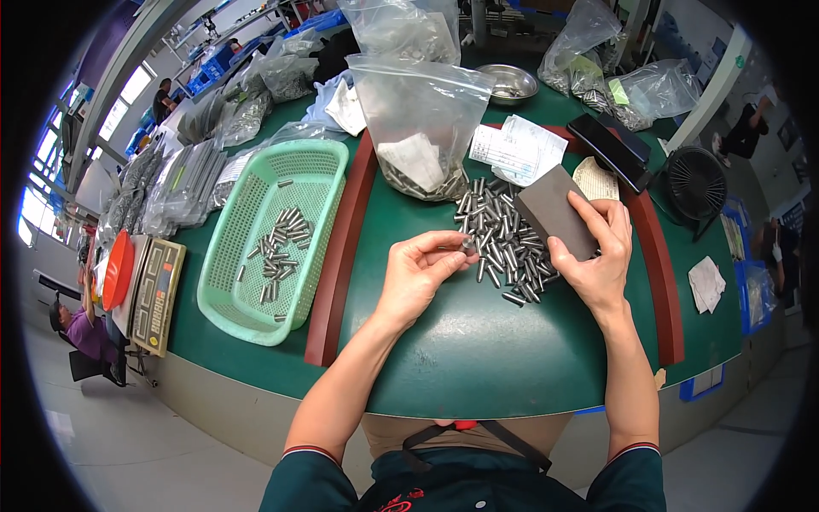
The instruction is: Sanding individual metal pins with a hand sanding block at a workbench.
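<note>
Between the thumb and fingers of my left hand [414, 277] is a small metal pin [468, 244], mostly covered by the fingertips. My right hand [604, 260] grips a dark grey rectangular block [553, 205], tilted over the right side of a heap of short metal pins [505, 243]. The heap lies loose on the green tabletop [426, 350], just right of my left fingertips. To the left, a light green perforated basket [213, 299] holds a smaller group of similar pins [277, 256].
Dark red strips [328, 299] border the work area. Behind the heap stand a clear bag [422, 107] of parts, papers [520, 152] and a metal bowl [510, 70]. A black phone [610, 154], a fan [693, 181] and a cloth [706, 284] sit right; a scale [156, 299] is far left.
</note>
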### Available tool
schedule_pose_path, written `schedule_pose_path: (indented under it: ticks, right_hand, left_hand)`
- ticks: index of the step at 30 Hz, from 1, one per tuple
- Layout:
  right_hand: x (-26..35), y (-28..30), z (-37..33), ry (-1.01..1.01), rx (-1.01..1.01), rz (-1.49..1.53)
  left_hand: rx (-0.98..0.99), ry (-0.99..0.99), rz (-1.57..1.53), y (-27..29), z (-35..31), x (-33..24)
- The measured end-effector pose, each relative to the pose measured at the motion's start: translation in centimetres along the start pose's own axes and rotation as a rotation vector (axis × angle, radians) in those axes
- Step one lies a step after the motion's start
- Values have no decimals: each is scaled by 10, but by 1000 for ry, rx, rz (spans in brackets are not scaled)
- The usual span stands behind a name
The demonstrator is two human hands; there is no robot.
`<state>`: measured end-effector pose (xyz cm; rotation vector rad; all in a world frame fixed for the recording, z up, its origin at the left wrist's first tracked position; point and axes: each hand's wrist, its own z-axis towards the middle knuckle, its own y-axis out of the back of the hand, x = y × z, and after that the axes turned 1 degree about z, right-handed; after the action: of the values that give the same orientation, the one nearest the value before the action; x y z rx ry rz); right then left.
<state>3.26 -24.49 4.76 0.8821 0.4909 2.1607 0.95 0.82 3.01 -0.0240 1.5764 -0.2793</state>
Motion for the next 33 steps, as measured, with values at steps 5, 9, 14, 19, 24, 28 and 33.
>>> schedule_pose_path:
  ticks: [5, 9, 14, 19, 24, 28, 33]
  right_hand:
    - [0, 0, 0, -2, 7, 6]
    - [9, -1, -3, 31, 35, 126]
    - [40, -8, -17, 297, 213, 412]
    - [10, -9, -10, -3, 11, 53]
    - [47, -6, -16, 343, 172, 366]
    - [9, -8, -7, 45, -1, -36]
    - [11, -5, -6, -48, -9, 94]
  left_hand:
    - [-9, 33, -43, 0, 0, 0]
    - [-1, 42, -40, -1, 0, 0]
    - [34, 40, -32, 0, -3, 7]
    - [143, 44, -99, -3, -3, 3]
    - [177, 6, -59, 3, -2, 4]
    - [183, -38, -19, -2, -2, 3]
    - [143, -3, -33, -1, 1, 3]
